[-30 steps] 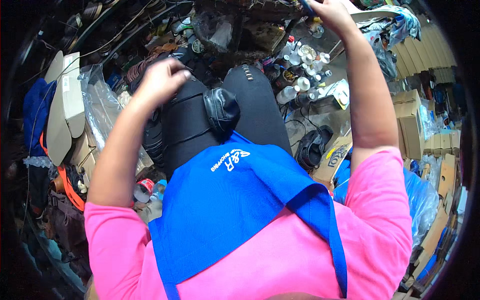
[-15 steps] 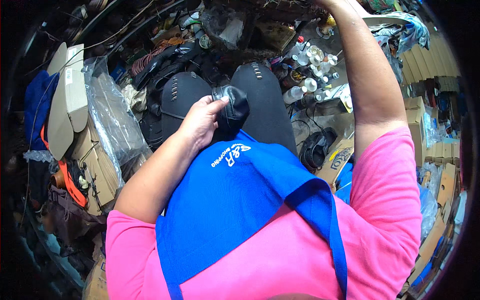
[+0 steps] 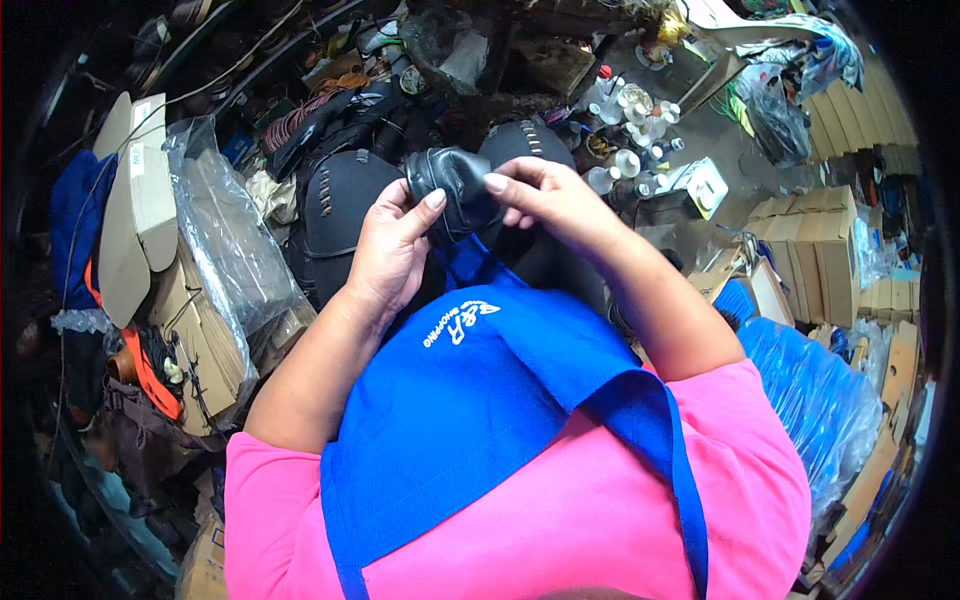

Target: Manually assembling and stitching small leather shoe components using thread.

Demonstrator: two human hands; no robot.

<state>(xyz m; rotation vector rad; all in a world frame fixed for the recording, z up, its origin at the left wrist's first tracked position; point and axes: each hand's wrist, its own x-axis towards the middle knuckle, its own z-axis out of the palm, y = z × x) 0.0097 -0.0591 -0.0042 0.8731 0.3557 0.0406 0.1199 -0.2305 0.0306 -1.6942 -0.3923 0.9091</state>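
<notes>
The left hand pinches the left side of a shiny black, round, leather-like piece, thumb on top. The right hand pinches its right side (thumb and finger close together). The piece is at the far edge of the lap in black cloth trousers, between the knees. Past the right knee, small white plastic bottles bunch up.

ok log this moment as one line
left hand: grips black leather-like piece | right hand: at its right edge | place: over black trousers | right of knees: plastic bottles
</notes>
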